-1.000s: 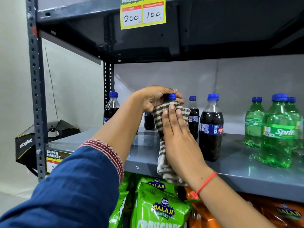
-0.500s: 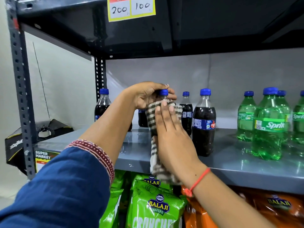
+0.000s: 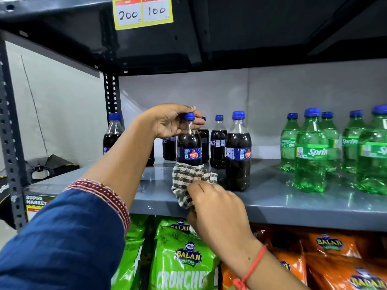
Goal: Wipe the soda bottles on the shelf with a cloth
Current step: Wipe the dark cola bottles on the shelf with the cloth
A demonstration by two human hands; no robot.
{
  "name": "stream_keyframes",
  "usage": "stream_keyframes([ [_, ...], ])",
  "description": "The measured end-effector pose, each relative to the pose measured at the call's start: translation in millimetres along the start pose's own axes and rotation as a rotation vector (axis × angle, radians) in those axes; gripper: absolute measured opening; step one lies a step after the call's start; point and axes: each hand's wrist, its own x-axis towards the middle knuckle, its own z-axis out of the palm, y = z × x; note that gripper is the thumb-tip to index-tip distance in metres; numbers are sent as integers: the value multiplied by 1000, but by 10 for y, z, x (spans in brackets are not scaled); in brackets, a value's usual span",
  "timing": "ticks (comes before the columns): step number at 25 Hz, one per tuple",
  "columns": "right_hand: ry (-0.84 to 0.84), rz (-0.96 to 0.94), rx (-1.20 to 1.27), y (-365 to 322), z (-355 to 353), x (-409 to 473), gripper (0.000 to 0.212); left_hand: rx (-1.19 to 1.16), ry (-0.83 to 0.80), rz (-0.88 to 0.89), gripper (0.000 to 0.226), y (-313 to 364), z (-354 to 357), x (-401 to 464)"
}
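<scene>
Dark cola bottle upright on shelf; striped cloth bunched at base.

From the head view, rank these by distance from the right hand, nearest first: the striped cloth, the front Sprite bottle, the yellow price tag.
1. Striped cloth, held in the right hand at the shelf's front edge.
2. Front Sprite bottle, standing to the right.
3. Yellow price tag, on the shelf above.

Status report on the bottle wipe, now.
Left hand grips blue-capped dark cola bottle at neck. Right hand bunches striped brown-and-white cloth at its base. Second cola bottle stands close right.
</scene>
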Motion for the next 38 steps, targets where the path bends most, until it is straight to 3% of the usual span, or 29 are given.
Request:
stream_keyframes([
  [3,75,53,23,117,-165,-176,35,84,179,95,14,60,65,-46],
  [6,169,123,70,305,-298,-374,40,86,486,444,7,312,169,-120],
  [7,216,145,83,374,-330,-413,42,94,524,560,9,398,255,-137],
  [9,321,182,89,513,-381,-440,40,128,429,673,8,484,536,-149],
  [12,402,192,98,639,-386,-366,44,266,175,546,21,350,979,0],
  [14,314,165,66,692,-342,-245,57,313,114,391,27,227,1114,141],
  [18,83,110,65,789,-179,22,69,-12,106,165,24,141,1103,271],
  [29,160,92,37,764,5,241,75,-22,87,107,12,192,1092,263],
  [38,181,133,109,726,-12,295,77,-32,75,68,29,209,1106,265],
])
